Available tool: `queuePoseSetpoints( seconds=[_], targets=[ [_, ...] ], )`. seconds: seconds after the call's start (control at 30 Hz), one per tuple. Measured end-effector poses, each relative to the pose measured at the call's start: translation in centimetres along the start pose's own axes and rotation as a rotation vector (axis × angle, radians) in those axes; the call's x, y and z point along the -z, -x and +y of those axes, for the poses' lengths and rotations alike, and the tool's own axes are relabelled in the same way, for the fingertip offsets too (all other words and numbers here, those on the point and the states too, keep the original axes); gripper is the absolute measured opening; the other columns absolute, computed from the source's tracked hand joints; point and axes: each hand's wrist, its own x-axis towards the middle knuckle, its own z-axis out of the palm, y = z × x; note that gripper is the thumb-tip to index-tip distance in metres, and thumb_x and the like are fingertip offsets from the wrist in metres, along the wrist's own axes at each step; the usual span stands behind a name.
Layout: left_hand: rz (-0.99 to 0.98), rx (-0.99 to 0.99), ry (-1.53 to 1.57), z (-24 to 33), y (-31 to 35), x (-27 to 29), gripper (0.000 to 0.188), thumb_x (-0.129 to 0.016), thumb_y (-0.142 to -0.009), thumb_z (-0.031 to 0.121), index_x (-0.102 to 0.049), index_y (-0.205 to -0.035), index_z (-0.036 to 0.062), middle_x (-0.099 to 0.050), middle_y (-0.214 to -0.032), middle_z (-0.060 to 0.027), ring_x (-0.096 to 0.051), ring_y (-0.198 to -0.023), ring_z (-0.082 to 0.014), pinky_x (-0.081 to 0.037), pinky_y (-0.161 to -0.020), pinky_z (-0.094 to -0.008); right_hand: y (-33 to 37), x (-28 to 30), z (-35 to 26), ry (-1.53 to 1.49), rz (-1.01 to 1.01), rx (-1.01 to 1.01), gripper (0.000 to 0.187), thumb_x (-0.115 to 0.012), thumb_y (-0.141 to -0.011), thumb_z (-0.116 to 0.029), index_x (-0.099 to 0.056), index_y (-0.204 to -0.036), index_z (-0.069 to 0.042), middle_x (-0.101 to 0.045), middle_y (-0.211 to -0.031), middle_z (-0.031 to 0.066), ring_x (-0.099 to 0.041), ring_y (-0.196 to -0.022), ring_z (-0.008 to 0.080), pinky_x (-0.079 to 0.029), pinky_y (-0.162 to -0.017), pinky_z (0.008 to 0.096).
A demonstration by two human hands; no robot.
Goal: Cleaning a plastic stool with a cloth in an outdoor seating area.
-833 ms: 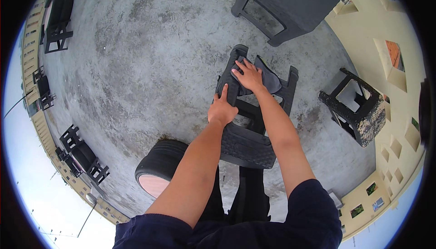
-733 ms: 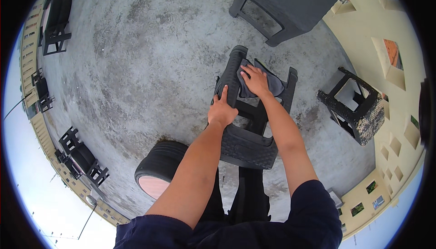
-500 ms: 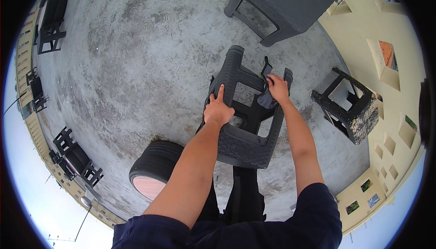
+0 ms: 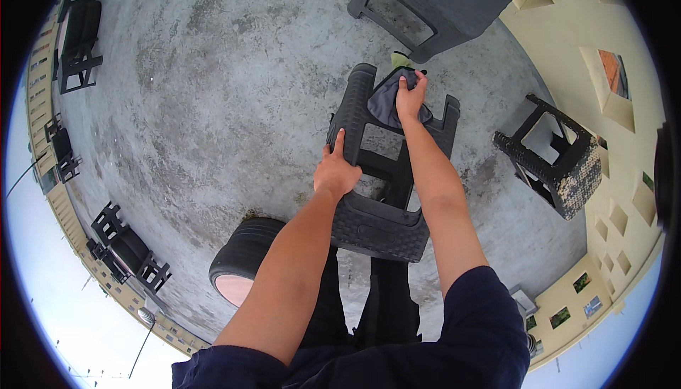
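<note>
Dark stool [image 4: 376,211] tipped over in front of the person's legs, textured seat facing them, legs pointing away. Long axis runs outward, leaning slightly right. Left hand [image 4: 336,172] on the left-hand leg, index finger extended along it; cannot tell whether it grips. Right hand [image 4: 411,98] closed on grey cloth [image 4: 385,105] near the stool's far end
</note>
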Motion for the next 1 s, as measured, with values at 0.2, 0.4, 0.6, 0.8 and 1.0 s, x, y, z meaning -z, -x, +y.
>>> queuePoseSetpoints(
  seconds=[0.2,0.4,0.6,0.8,1.0],
  targets=[
    [-0.005,-0.009,-0.004,0.0,-0.3,-0.2,0.101,-0.065,-0.078,0.028,-0.007,-0.160,0.0384,-0.028,-0.160,-0.0194,-0.052,-0.129,-0.0452,-0.047,-0.106,-0.0482,3.7,5.8,-0.9,0.380,-0.653,0.320,0.059,-0.069,-0.088,-0.025,-0.049,-0.142,-0.015,-0.065,-0.122,0.0191,-0.061,-0.114,0.0404,-0.049,-0.097,0.0446],
    [0.017,-0.012,-0.009,0.2,-0.2,-0.3,0.101,-0.067,-0.078,0.027,-0.007,-0.160,0.0356,-0.038,-0.152,-0.0198,-0.053,-0.127,-0.0434,-0.046,-0.108,-0.0471,1.7,15.0,1.9,0.543,-0.508,0.486,0.031,-0.068,-0.087,-0.026,-0.064,-0.112,-0.009,-0.066,-0.110,0.0159,-0.065,-0.101,0.0381,-0.053,-0.085,0.0465],
    [-0.004,0.004,-0.014,-0.1,-0.4,-0.2,0.102,-0.065,-0.078,0.027,-0.006,-0.160,0.0367,-0.031,-0.157,-0.0196,-0.053,-0.128,-0.0439,-0.046,-0.107,-0.0474,0.9,20.2,3.5,0.717,-0.592,0.195,0.040,-0.074,-0.084,-0.033,-0.063,-0.115,-0.011,-0.065,-0.113,0.0162,-0.062,-0.110,0.0368,-0.050,-0.091,0.0447],
    [0.005,0.003,-0.011,-0.5,-0.5,-0.2,0.102,-0.064,-0.077,0.026,-0.006,-0.160,0.0370,-0.028,-0.159,-0.0199,-0.054,-0.127,-0.0436,-0.047,-0.106,-0.0470,3.5,13.6,1.0,0.766,-0.799,0.438,0.074,-0.069,-0.087,-0.044,-0.039,-0.152,-0.026,-0.046,-0.150,0.0136,-0.038,-0.143,0.0321,-0.023,-0.118,0.0532],
    [0.033,0.000,-0.014,-0.6,-0.8,0.2,0.102,-0.065,-0.075,0.025,-0.008,-0.160,0.0369,-0.033,-0.157,-0.0209,-0.054,-0.128,-0.0423,-0.047,-0.106,-0.0463,5.9,3.3,-3.5,0.649,-1.059,0.636,0.063,-0.054,-0.095,-0.029,-0.035,-0.155,-0.026,-0.035,-0.160,0.0100,-0.032,-0.147,0.0302,-0.020,-0.121,0.0523]
  ],
)
